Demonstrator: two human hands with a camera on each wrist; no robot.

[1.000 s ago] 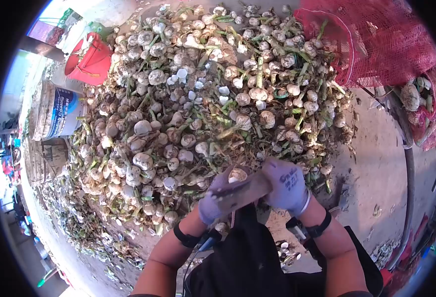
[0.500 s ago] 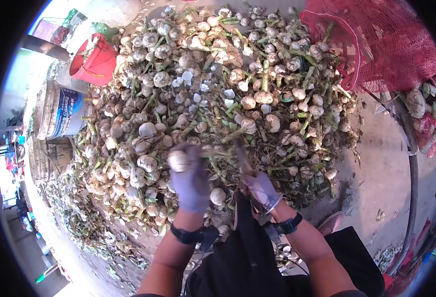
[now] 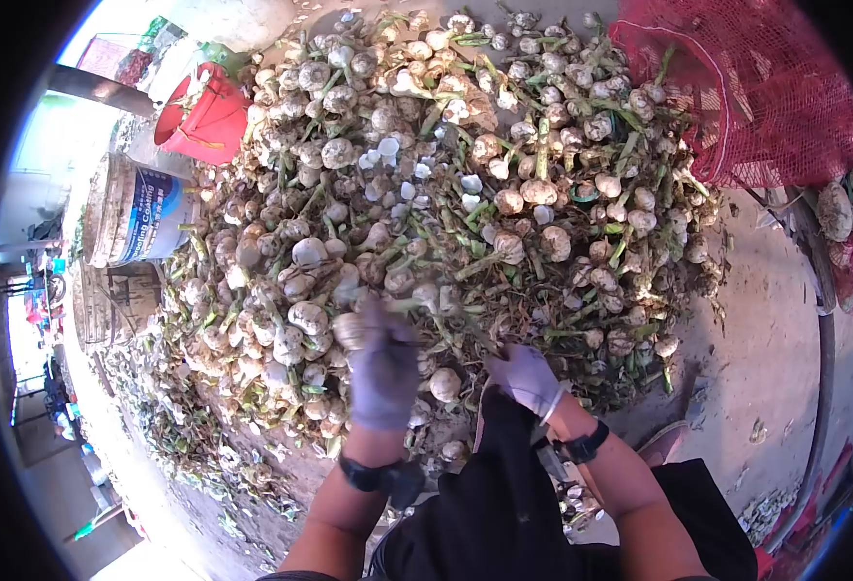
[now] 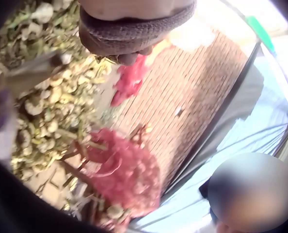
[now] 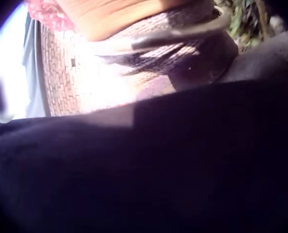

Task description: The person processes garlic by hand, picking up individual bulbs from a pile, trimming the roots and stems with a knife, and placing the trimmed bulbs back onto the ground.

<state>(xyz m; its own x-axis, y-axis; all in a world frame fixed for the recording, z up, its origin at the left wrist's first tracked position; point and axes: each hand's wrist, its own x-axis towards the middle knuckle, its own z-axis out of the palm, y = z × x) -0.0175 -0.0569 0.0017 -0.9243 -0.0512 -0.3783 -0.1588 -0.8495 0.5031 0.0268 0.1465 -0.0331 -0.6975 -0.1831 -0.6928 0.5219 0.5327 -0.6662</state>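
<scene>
We judge the garlic bulb, held in the blurred left hand's curled fingers over the heap, light, firm and papery-slick, best gripped round its body, while the right hand's fingers clamp a flat blade.

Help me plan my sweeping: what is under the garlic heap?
Pale floor shows to the right of the garlic heap and likely runs beneath it. What actually lies under the middle cannot be seen: bulbs and stalks cover it.
</scene>
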